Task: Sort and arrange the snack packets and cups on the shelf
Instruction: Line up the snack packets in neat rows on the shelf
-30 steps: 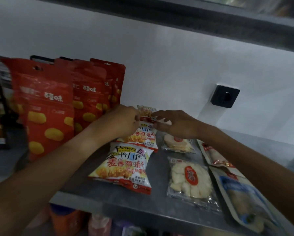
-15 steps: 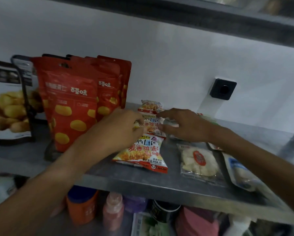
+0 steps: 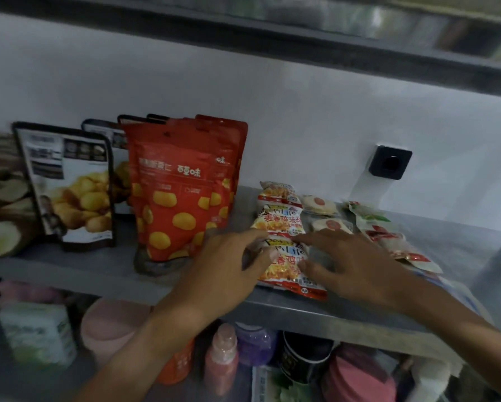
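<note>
Three yellow-and-red snack packets lie in a row running back from the shelf's front edge: the far packet (image 3: 278, 192), the middle packet (image 3: 278, 220) and the near packet (image 3: 285, 269). My left hand (image 3: 229, 268) rests at the near packet's left side, thumb touching it, fingers apart. My right hand (image 3: 348, 265) lies spread over its right side and grips nothing. Right of the row lie two clear packets with round red labels (image 3: 320, 204), then more small packets (image 3: 385, 236). Red pouches (image 3: 182, 192) stand upright to the left.
The grey metal shelf (image 3: 98, 277) also carries upright white-and-black pouches (image 3: 75, 187) at the left. A black socket (image 3: 390, 162) is on the back wall. An upper shelf (image 3: 272, 39) hangs overhead. Below stand pink cups (image 3: 110, 326), a pink bottle (image 3: 221, 355) and a black cup (image 3: 304, 355).
Both hands have drawn back from the far packet to the near one at the shelf's front. The view has pulled back and swung left, showing the lower shelf.
</note>
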